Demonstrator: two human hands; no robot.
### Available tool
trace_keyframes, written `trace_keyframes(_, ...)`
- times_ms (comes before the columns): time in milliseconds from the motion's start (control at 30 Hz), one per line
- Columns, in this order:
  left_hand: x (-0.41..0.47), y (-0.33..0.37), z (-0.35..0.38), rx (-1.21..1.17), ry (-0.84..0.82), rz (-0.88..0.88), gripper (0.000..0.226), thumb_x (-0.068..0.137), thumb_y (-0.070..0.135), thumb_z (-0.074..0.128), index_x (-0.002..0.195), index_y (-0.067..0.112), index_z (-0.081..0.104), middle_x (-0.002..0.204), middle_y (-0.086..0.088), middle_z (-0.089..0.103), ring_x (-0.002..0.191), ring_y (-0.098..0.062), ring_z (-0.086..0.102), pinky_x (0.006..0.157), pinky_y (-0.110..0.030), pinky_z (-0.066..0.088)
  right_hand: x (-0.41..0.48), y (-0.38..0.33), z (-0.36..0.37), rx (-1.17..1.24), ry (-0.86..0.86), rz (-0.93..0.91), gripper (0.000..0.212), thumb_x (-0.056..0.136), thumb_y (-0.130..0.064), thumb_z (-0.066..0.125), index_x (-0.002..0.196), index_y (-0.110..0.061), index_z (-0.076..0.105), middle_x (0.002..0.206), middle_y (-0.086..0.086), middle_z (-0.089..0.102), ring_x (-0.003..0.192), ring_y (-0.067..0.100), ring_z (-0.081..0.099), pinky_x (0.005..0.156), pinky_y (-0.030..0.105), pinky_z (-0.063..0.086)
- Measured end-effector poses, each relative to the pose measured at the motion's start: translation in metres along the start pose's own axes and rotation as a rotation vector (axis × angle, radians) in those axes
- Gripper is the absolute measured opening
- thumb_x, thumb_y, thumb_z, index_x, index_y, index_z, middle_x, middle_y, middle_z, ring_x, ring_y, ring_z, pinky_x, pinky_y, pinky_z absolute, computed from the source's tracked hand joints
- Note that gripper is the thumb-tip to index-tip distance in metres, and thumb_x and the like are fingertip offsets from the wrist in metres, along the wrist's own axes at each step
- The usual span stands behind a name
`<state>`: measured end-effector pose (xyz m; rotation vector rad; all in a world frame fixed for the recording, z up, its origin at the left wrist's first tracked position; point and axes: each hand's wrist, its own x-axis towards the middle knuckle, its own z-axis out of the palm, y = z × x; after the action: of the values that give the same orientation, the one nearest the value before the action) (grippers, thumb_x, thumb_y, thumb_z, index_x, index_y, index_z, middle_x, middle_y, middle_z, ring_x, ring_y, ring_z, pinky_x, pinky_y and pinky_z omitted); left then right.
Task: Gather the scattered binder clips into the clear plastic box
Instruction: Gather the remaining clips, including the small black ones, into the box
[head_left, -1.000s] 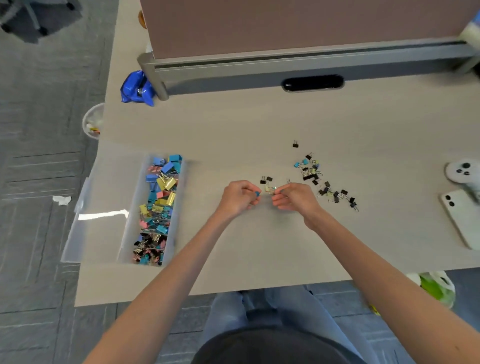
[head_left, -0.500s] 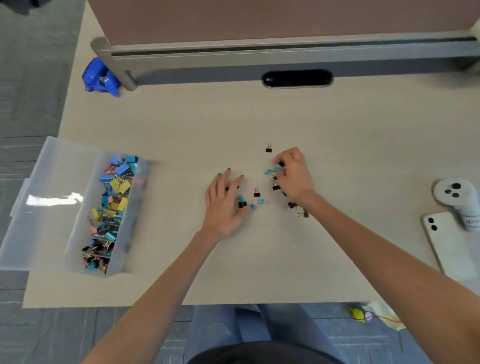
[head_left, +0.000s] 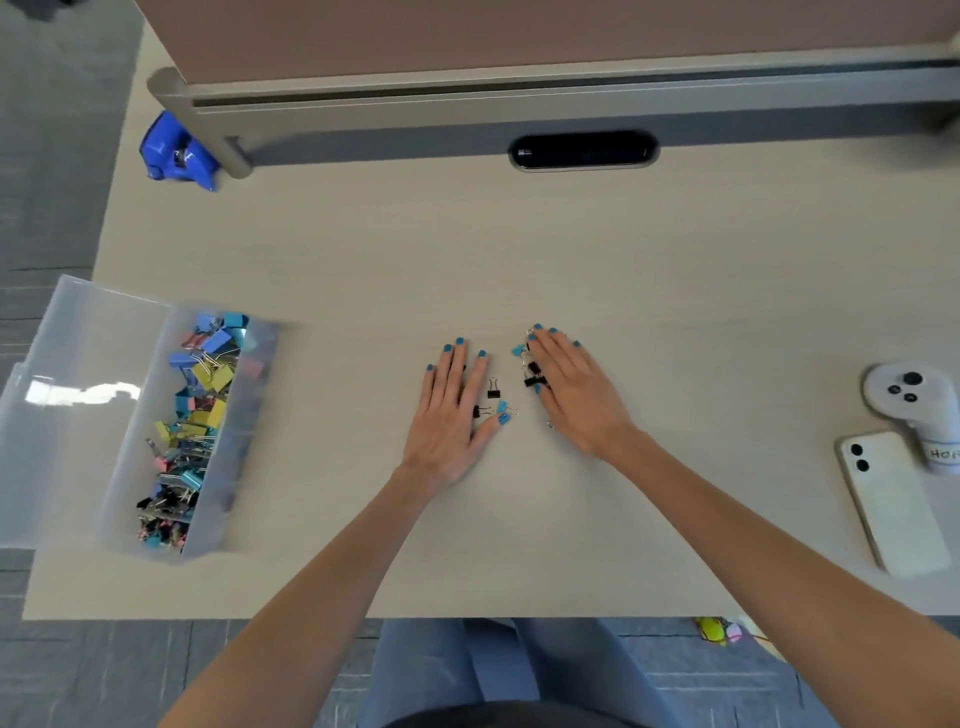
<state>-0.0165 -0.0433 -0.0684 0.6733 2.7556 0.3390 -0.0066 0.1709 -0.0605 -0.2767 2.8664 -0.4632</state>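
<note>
— How are your hands set?

— Both lie palm down on the table (head_left: 597, 270) with the fingers straight and nothing held in either. My left hand (head_left: 451, 413) points its fingers away from me, and the thumb sticks out to the right. My right hand (head_left: 571, 395) is flat too. Its fingers angle away and leftward, and the forearm comes in from the lower right.

— Where are the clips?

— Most of the loose binder clips (head_left: 531, 370), black and blue, crowd the left edge of my right hand. Some are partly hidden under its fingers. A few sit in the gap between my hands. One black clip (head_left: 492, 387) lies with its wire handles pointing away from me. A blue clip (head_left: 503, 407) sits just beside my left thumb tip with its handles pointing right.

— And the box?

— The clear plastic box (head_left: 236, 441) is well off to my left, near the table's edge. Its long axis runs away from me, with the far end leaning slightly right. Coloured clips fill it along its length. Its lid (head_left: 78, 431) lies open on the box's left side, overhanging the table's edge.
</note>
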Motion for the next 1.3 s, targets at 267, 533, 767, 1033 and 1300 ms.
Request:
trace_keyframes(267,0.025,0.020,-0.010,0.010,-0.052,0.138,0.078,0.091,0.064,0.034,0.153,0.032,-0.002,0.160,-0.001,-0.018,0.146,-0.022,-0.020,0.118,-0.049,-0.005,-0.057,0.003,-0.004,0.185,0.150,0.201,0.065,0.097,-0.028,0.043,0.153,-0.016,0.012,0.161,-0.004,0.003,0.147,0.010,-0.004,0.121,0.035,0.002)
trace_keyframes(533,0.037,0.036,-0.006,0.081,-0.109,0.184,0.065,0.093,0.061,0.034,0.150,0.042,0.009,0.160,0.003,-0.014,0.146,-0.024,-0.017,0.116,-0.057,-0.004,-0.109,0.012,0.017,0.196,0.132,0.441,0.102,0.082,-0.070,0.041,0.153,-0.012,-0.004,0.161,0.002,-0.008,0.147,0.016,-0.012,0.120,0.039,-0.004)
trace_keyframes(767,0.030,0.029,-0.007,-0.074,-0.074,0.278,0.052,0.101,0.041,0.025,0.151,0.029,0.020,0.161,-0.001,0.003,0.148,-0.022,-0.002,0.119,-0.046,0.009,-0.081,0.001,0.020,0.164,0.098,0.410,0.103,0.082,-0.076,0.033,0.152,-0.011,-0.005,0.160,0.004,-0.008,0.147,0.016,-0.011,0.120,0.035,-0.003)
trace_keyframes(1033,0.021,0.015,-0.029,-0.048,0.067,0.233,0.066,0.087,0.047,0.052,0.147,0.032,0.027,0.156,0.005,0.023,0.137,-0.019,0.028,0.112,-0.044,0.023,-0.047,-0.002,0.009,0.176,0.161,0.310,0.105,0.077,-0.068,0.054,0.152,-0.009,0.010,0.160,0.003,0.008,0.147,0.018,0.007,0.119,0.034,0.008)
trace_keyframes(1300,0.031,0.024,-0.037,0.137,-0.101,0.069,0.082,0.077,0.061,0.062,0.146,0.037,0.024,0.140,-0.003,0.026,0.122,-0.023,0.033,0.091,-0.040,0.044,-0.043,-0.008,-0.011,0.182,0.092,0.429,0.106,0.066,-0.058,0.075,0.149,-0.024,0.019,0.130,-0.001,0.031,0.116,0.016,0.041,0.077,0.032,0.050)
